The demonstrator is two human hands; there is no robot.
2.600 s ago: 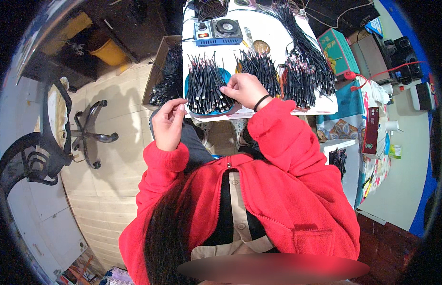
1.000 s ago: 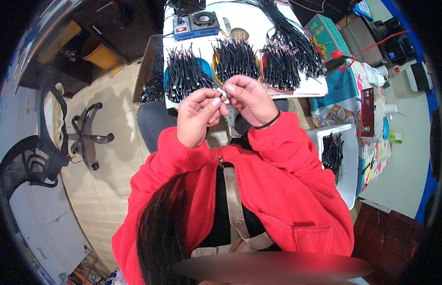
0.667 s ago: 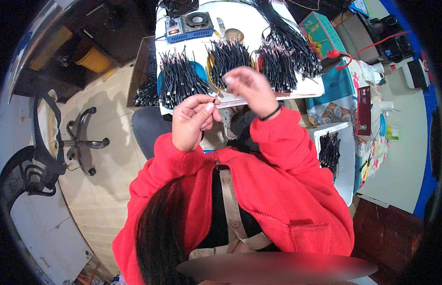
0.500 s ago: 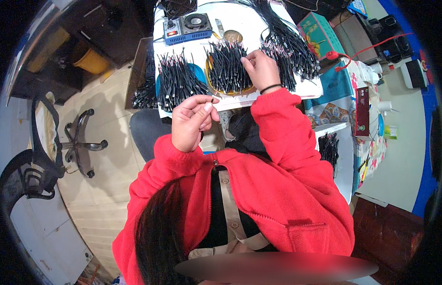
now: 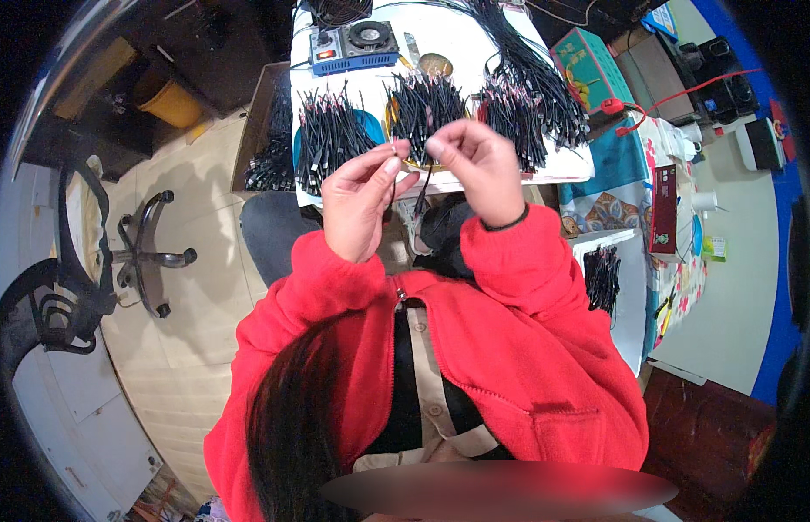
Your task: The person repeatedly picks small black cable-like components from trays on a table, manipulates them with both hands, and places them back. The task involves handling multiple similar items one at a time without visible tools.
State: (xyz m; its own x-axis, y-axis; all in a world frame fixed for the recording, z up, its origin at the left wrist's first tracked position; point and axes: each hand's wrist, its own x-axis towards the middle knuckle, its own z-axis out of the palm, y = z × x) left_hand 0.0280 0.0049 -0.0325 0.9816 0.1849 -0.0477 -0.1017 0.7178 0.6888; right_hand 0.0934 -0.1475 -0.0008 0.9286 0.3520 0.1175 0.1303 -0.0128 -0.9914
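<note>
Above the near edge of the white table my two hands face each other. My left hand pinches a thin black cable between thumb and fingers, its small pale end sticking up. A second black cable hangs from the pinched fingertips of my right hand, a little apart from the left. Just beyond them lies the middle bunch of short black cables with pinkish ends, over a yellow container mostly hidden. Another bunch rests on a blue tray at the left, and a third at the right.
A blue and silver device with a knob and lit switch stands at the back, beside a round brown dish. Long black cables drape down the right side near a green box. An office chair is at left.
My right hand has drawn back from the middle bunch toward my left hand, with a black cable in its fingers. My left hand has risen slightly.
</note>
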